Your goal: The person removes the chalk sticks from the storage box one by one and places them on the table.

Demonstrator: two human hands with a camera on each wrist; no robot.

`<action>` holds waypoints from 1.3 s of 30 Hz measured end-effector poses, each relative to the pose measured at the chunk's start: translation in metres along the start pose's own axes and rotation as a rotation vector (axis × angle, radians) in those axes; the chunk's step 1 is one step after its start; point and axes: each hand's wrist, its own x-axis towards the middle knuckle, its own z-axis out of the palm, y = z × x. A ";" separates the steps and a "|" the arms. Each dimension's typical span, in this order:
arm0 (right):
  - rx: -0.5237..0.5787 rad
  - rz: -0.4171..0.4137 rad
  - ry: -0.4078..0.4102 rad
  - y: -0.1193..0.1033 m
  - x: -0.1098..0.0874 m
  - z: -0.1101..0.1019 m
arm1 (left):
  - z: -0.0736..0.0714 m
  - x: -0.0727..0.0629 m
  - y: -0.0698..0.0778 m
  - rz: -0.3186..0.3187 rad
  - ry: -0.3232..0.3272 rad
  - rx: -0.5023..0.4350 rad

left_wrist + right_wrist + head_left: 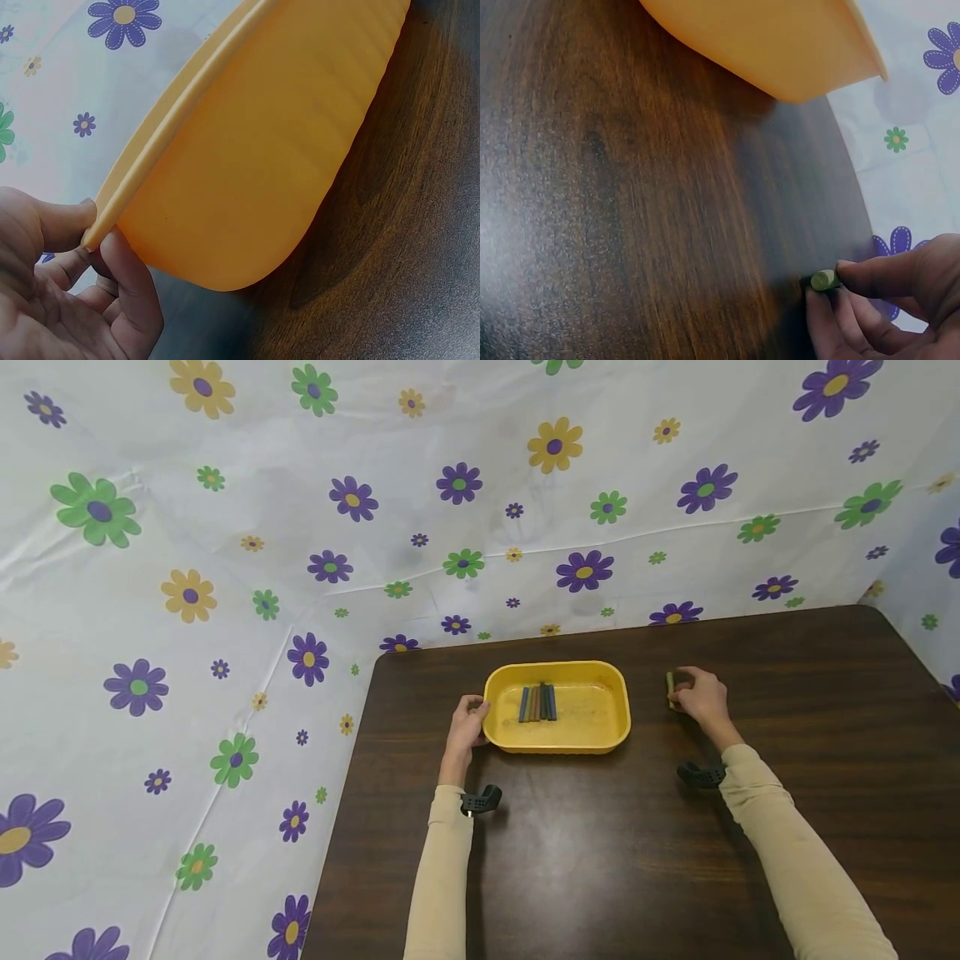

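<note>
A yellow plastic tray [592, 727] stands on the table, with several chalk-like sticks [537, 702] in blue, brown and dark green lying side by side in its left half. My left hand [467, 724] is at the tray's left end. In the left wrist view, thumb and fingers of this left hand [90, 277] pinch the tray's rim [172, 124]. To the right of the tray, my right hand [702, 696] pinches a light green chalk stick [671, 687] between thumb and fingers. The right wrist view shows the round end of that stick [824, 280], low over the tabletop.
The dark wooden table [585, 843] extends in front of the tray and to its right. A white flower-print sheet [420, 460] hangs behind the table and along its left side. Dark bands with camera mounts [480, 800] sit on both wrists.
</note>
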 end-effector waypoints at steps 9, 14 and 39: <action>-0.080 0.000 0.021 0.006 0.001 0.003 | 0.001 0.000 0.000 0.000 0.002 0.004; -0.076 0.002 0.022 0.007 0.000 0.003 | 0.002 0.001 -0.001 -0.004 0.010 0.005; 0.033 0.066 0.010 0.009 -0.008 -0.002 | -0.001 0.000 -0.001 -0.001 -0.008 -0.024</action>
